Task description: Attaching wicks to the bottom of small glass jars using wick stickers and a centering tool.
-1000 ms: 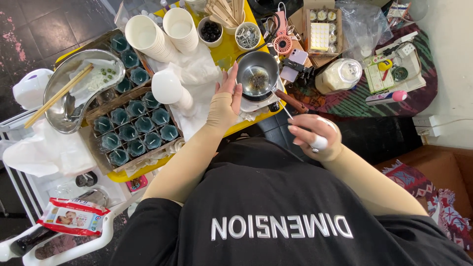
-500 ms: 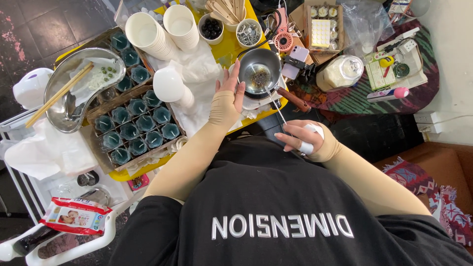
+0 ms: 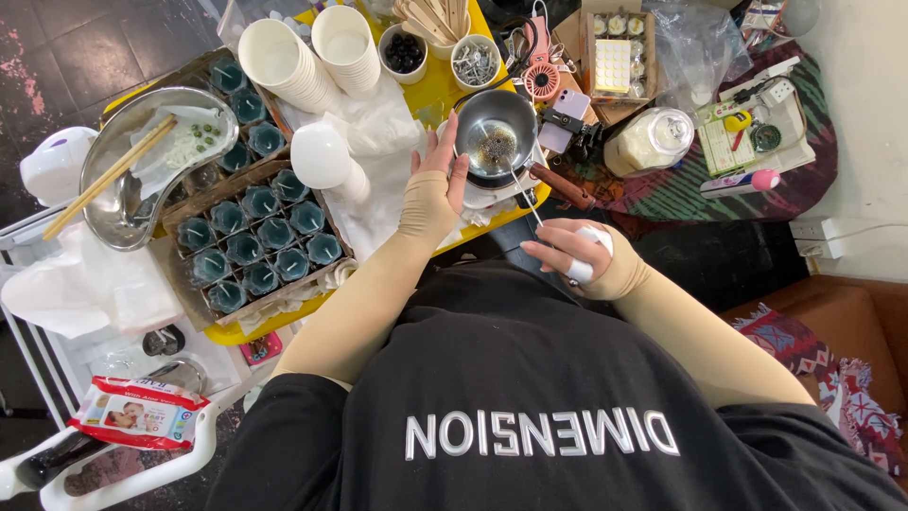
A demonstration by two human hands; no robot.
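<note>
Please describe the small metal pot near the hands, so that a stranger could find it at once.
On the yellow table, look beside the left hand. There sits the small round steel pot with a brown wooden handle. Unlike the white paper cups nearby, it is shiny metal, with a thin metal rod leaning in.

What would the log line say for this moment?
left hand: beside small metal pot, touching | right hand: holding thin metal stick into pot | teal cups: in tray

Your left hand (image 3: pixel 430 194) just left of the small pot (image 3: pixel 495 144), right hand (image 3: pixel 572 251) nearer you — thin rod (image 3: pixel 522 189) reaching into pot, tray of filled glasses (image 3: pixel 251 237) further left, stacked cups (image 3: pixel 288 61) beyond — metal bowl (image 3: pixel 132 166) at far left.
</note>
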